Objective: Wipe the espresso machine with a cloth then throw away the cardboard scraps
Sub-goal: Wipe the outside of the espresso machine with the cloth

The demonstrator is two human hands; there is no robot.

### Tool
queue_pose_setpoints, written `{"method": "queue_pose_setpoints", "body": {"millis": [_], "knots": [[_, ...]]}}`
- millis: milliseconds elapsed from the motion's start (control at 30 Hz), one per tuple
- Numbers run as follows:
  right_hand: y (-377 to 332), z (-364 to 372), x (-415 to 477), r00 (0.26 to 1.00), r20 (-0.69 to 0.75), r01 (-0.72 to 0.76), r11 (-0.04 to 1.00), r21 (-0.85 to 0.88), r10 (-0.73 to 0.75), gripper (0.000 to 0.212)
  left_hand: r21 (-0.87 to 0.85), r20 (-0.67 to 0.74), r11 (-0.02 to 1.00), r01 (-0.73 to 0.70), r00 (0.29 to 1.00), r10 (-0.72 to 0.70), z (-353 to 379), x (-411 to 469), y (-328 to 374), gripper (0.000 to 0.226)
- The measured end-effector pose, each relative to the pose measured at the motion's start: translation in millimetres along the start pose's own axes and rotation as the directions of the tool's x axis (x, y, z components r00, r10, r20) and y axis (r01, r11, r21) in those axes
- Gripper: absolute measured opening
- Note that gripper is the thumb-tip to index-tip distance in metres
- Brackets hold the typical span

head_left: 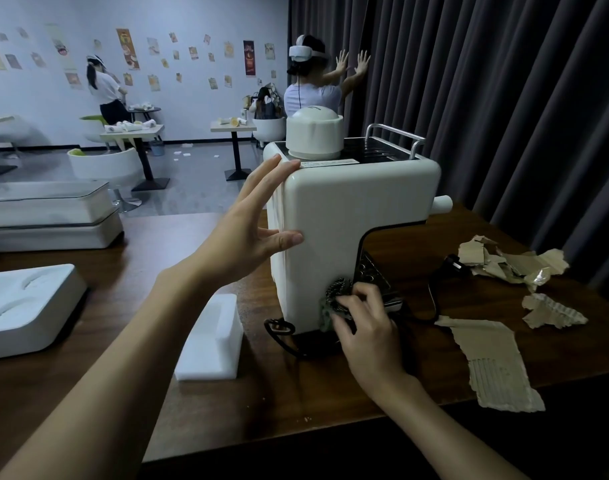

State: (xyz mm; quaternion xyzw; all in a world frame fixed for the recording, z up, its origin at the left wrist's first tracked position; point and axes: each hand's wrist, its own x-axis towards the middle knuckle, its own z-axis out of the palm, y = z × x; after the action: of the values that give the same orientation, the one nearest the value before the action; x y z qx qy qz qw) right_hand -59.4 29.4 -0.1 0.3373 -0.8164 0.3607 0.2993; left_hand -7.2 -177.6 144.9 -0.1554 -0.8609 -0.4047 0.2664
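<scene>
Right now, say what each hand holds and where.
Right hand grips the cloth around its bunched middle; left hand holds nothing, flat against the espresso machine.

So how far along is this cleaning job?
Nothing looks finished yet. In hand: the right hand holds the cloth against the lower side of the espresso machine, while the left hand steadies it. Left to do: the cardboard scraps lie on the table, untouched.

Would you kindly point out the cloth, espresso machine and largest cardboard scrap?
cloth (336, 295): head view, crumpled edge
espresso machine (344, 216): head view, side panel
largest cardboard scrap (490, 358): head view, middle
</scene>
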Motion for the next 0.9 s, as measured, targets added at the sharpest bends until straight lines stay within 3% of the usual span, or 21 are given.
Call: {"method": "queue_pose_setpoints", "body": {"millis": [233, 333, 667, 900], "knots": [[-25.9, 17.3, -5.5, 0.994, 0.044, -0.101, 0.990, 0.101, 0.096, 0.026, -0.012, -0.006, 1.000, 0.004, 1.000, -0.004, 2.7, -0.8, 2.8, 0.082], [-33.2, 23.3, -6.7, 0.977, 0.030, -0.213, 0.966, 0.148, 0.211, 0.029, -0.017, -0.006, 1.000, 0.008, 1.000, -0.008, 2.9, -1.5, 3.8, 0.082], [-17.4, 5.9, -8.2, 0.837, 0.115, -0.541, 0.840, 0.028, 0.535, 0.029, -0.026, 0.002, 1.000, 0.005, 1.000, -0.005, 1.7, -1.1, 4.4, 0.081], [-35.3, 9.2, -11.5, 0.791, 0.269, -0.570, 0.822, 0.000, 0.549, 0.058, -0.013, -0.008, 1.000, -0.002, 1.000, 0.002, 3.8, -1.1, 4.3, 0.080]]}}
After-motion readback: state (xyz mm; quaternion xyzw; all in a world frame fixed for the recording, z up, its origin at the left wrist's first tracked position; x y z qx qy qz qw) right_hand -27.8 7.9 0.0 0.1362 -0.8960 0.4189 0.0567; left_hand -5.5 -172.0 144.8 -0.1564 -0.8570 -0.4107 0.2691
